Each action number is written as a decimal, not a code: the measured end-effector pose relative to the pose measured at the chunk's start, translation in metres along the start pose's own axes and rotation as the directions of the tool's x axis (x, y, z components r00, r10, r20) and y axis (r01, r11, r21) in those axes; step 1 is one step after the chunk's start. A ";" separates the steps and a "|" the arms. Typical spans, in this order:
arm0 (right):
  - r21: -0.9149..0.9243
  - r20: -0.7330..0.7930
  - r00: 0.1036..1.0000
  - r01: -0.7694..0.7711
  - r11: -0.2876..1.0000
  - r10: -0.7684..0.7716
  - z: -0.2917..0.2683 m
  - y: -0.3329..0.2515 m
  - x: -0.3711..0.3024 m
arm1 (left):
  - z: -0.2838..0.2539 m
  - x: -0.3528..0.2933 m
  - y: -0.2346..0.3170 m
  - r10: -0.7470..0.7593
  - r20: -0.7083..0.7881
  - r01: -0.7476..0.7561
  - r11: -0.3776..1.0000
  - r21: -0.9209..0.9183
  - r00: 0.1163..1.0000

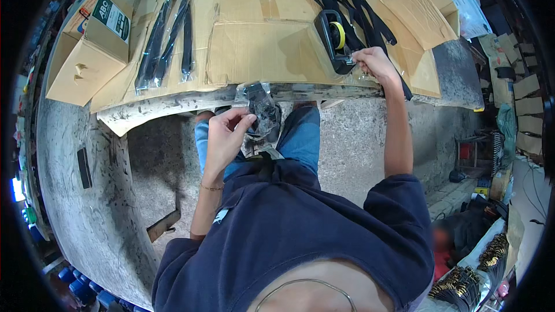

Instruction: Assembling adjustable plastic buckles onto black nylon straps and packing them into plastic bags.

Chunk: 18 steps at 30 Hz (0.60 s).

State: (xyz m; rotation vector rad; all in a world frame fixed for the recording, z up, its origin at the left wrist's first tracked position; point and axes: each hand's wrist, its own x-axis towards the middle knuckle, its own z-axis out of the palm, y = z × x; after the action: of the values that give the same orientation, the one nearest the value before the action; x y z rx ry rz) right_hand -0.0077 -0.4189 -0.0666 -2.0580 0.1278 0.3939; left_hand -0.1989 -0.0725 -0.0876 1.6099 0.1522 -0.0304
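Note:
My left hand (226, 138) is closed, thumb and fingers pinching a clear plastic bag (263, 110) with a black item inside. The bag hangs at the table's near edge, above my lap. At the right, my right hand (377, 65) pinches the tape at the near, cutter end of a black tape dispenser (327, 40). A yellow-cored roll (337, 34) sits in the dispenser; the thin clear tape itself is hard to make out. Black straps (361, 8) lie just beyond and beside the dispenser. More black straps in clear plastic bags (167, 40) lie at the left.
Flattened cardboard (248, 52) covers the table. An open cardboard box (95, 52) stands at the left, another (419, 8) at the far right. A small dark bar (84, 167) lies on the grey side surface. Another person (457, 237) is at the lower right, beside bundled black-and-gold pieces (459, 286).

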 end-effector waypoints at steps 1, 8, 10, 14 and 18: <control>0.015 0.020 1.000 -0.004 1.000 0.004 -0.002 0.009 0.001 | 0.003 -0.003 0.003 -0.004 0.001 0.004 1.000 0.008 1.000; -0.015 -0.002 1.000 -0.014 1.000 0.014 0.003 0.033 -0.004 | 0.000 -0.008 0.001 -0.030 0.061 0.026 0.998 0.058 0.998; 0.044 -0.055 0.998 -0.020 0.999 0.023 0.007 0.035 -0.008 | -0.001 -0.007 0.000 -0.034 0.055 0.031 0.998 0.055 0.998; 0.066 -0.054 0.997 -0.044 0.997 0.047 0.007 0.030 -0.013 | 0.000 -0.007 -0.003 -0.052 0.052 0.049 0.998 0.046 0.997; 0.075 -0.057 0.998 -0.036 0.997 0.040 0.002 0.037 -0.012 | 0.003 -0.010 0.001 -0.036 0.063 0.035 0.999 0.029 0.997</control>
State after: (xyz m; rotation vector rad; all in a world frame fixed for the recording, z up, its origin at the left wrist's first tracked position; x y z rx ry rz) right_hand -0.0290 -0.4365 -0.0939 -1.9974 0.2142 0.3472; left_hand -0.2080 -0.0766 -0.0860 1.6316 0.1312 -0.1117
